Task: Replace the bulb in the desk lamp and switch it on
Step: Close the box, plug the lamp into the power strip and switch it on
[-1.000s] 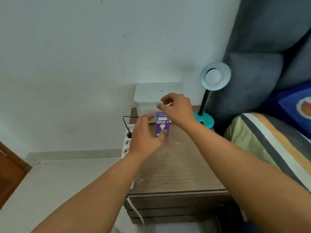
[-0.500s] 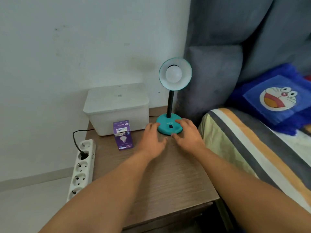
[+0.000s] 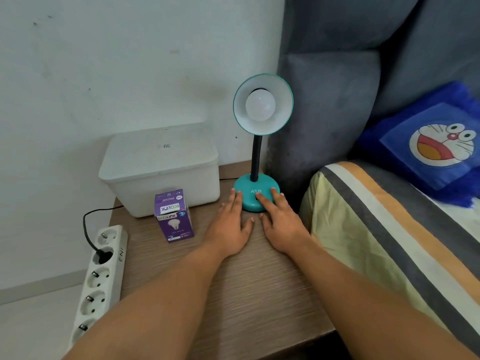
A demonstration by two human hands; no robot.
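Both hands lay flat and spread on the desk (image 3: 233,302), empty, their fingertips touching the lamp's teal base (image 3: 255,194) at the far right corner: the left hand (image 3: 231,227) met the base's left rim, and the right hand (image 3: 281,224) reached its front, one finger on or near the dark switch there. The lamp (image 3: 262,105) stood upright on a black neck, its shade facing the viewer with a white bulb (image 3: 260,105) seated inside, unlit. A purple bulb box (image 3: 174,216) stood upright to the left of the left hand, just in front of a white lidded bin (image 3: 161,167) against the far wall. A power strip (image 3: 100,276) hung along the desk's left edge, one black plug in it. The bed (image 3: 389,242) pressed close along the desk's right edge, hard by the right hand. The near half of the desk lay bare under the forearms.
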